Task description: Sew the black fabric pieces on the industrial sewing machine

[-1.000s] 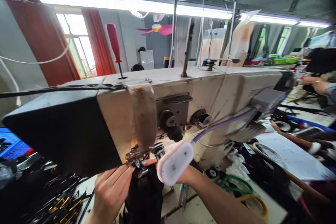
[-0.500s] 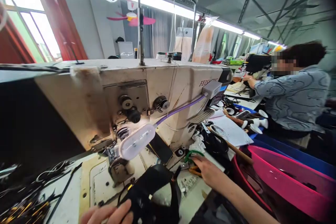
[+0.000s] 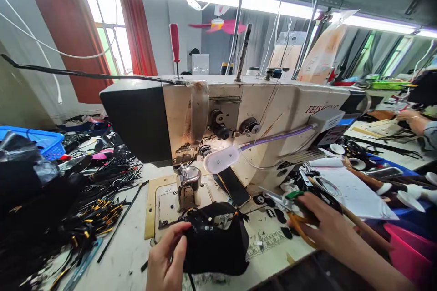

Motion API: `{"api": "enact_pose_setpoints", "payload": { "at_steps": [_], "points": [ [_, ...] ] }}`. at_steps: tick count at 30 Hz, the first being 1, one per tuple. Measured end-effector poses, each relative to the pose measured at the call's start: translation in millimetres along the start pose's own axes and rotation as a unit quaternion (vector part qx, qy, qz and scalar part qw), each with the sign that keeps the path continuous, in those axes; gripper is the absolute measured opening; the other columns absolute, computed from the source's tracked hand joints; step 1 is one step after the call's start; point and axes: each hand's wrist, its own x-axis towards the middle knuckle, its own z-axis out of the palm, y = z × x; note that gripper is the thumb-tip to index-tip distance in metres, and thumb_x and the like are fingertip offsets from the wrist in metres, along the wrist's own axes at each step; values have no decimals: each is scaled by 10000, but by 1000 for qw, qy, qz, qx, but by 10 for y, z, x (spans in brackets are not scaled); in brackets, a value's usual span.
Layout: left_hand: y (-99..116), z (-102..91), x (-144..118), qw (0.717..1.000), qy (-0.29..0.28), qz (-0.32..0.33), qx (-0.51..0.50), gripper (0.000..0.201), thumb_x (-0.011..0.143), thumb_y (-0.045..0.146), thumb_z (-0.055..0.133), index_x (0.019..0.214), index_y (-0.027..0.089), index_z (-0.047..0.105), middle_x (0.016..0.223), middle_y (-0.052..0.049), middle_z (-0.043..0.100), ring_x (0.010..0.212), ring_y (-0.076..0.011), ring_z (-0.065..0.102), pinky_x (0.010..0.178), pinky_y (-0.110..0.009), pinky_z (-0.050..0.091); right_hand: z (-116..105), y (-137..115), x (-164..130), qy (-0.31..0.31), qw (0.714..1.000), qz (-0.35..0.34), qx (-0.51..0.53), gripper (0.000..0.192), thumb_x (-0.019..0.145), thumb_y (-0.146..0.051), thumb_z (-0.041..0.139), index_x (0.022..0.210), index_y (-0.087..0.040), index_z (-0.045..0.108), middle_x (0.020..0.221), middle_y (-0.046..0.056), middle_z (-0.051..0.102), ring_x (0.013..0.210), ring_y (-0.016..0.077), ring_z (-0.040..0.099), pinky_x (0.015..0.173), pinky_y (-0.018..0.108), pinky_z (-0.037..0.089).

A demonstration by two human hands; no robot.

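Observation:
My left hand (image 3: 169,254) pinches the left edge of a black fabric piece (image 3: 215,250), which has a curved opening at its top. The piece lies in front of the needle area of a white sewing machine (image 3: 290,100). Farther right, my right hand (image 3: 317,220) is closed around scissors (image 3: 296,209) with one green and one orange handle, blades pointing up and left. They are raised over the machine bed's right side, apart from the fabric. A lit lamp (image 3: 221,159) on a purple flexible neck shines beside the needle.
Black straps and cords (image 3: 99,195) are heaped at the left, near a blue basket (image 3: 51,143). A phone (image 3: 234,186) lies under the machine arm. White paper (image 3: 355,191) and a pink tub (image 3: 406,245) are at the right. A co-worker's hand (image 3: 413,116) shows beyond.
My right hand has lifted the scissors off the table. My left hand and the black fabric now show more fully as the view has swung left.

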Motion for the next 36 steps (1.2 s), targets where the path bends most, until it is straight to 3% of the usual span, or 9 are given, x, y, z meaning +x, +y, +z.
{"api": "enact_pose_setpoints", "payload": {
  "at_steps": [3, 6, 10, 14, 17, 20, 25, 32, 36],
  "points": [
    [159, 9, 37, 993, 4, -76, -90, 337, 802, 468, 719, 956, 169, 721, 834, -69, 781, 768, -204, 751, 686, -233, 612, -32, -554, 273, -37, 993, -103, 51, 384, 824, -398, 704, 1112, -201, 541, 1106, 144, 640, 980, 287, 667, 761, 336, 561],
    [278, -170, 74, 994, -23, -65, -89, 352, 789, 452, 746, 985, 161, 729, 828, -75, 782, 773, -208, 754, 672, -232, 615, -48, -1025, 611, -53, 982, -163, 85, 333, 842, -374, 698, 1057, -185, 526, 998, 101, 640, 840, 233, 661, 688, 307, 530],
    [392, -505, 20, 997, -25, -53, -57, 288, 838, 456, 695, 956, 202, 763, 776, -38, 775, 686, -168, 732, 609, -192, 589, -10, -1399, 903, -27, 961, -265, 74, 311, 775, -351, 744, 934, -189, 532, 830, 39, 598, 706, 210, 584, 584, 291, 417],
    [374, -693, -92, 990, -5, -100, -101, 293, 786, 407, 765, 1010, 219, 756, 891, -40, 798, 804, -191, 754, 706, -210, 610, 100, -1640, 910, -48, 950, -294, 90, 211, 702, -210, 687, 826, -216, 516, 745, -4, 556, 640, 180, 509, 547, 287, 314],
    [298, -753, -153, 985, -24, -108, -132, 340, 773, 343, 787, 1082, 213, 734, 997, -62, 796, 913, -217, 754, 788, -247, 620, 165, -1730, 839, -51, 948, -299, 94, 181, 672, -163, 616, 809, -224, 514, 749, -4, 568, 644, 181, 517, 559, 292, 330],
    [258, -780, -189, 985, -20, -108, -130, 306, 801, 324, 763, 1084, 212, 736, 988, -64, 798, 898, -210, 757, 786, -240, 622, 181, -1741, 795, -23, 948, -307, 85, 140, 688, -168, 579, 794, -224, 507, 746, 5, 574, 638, 181, 517, 562, 299, 347],
    [310, -787, -205, 989, -35, -88, -113, 365, 827, 407, 725, 1129, 202, 731, 1028, -94, 791, 921, -236, 757, 780, -261, 631, 131, -1705, 782, -1, 943, -323, 77, 107, 719, -199, 584, 793, -212, 508, 726, 13, 562, 632, 180, 495, 559, 303, 335],
    [479, -664, -263, 982, 50, -137, -120, 454, 733, 491, 780, 1060, 178, 758, 880, -70, 789, 767, -206, 748, 695, -229, 618, 124, -1737, 771, -15, 947, -299, 114, 94, 705, -166, 556, 763, -218, 503, 697, -1, 539, 603, 168, 446, 547, 296, 270],
    [501, -621, -274, 979, 43, -141, -141, 391, 725, 404, 801, 1064, 215, 762, 788, -21, 760, 662, -151, 713, 623, -175, 574, 141, -1766, 761, -21, 950, -280, 134, 155, 638, -144, 559, 766, -222, 519, 718, -9, 554, 624, 167, 459, 564, 296, 278]
  ]
}}
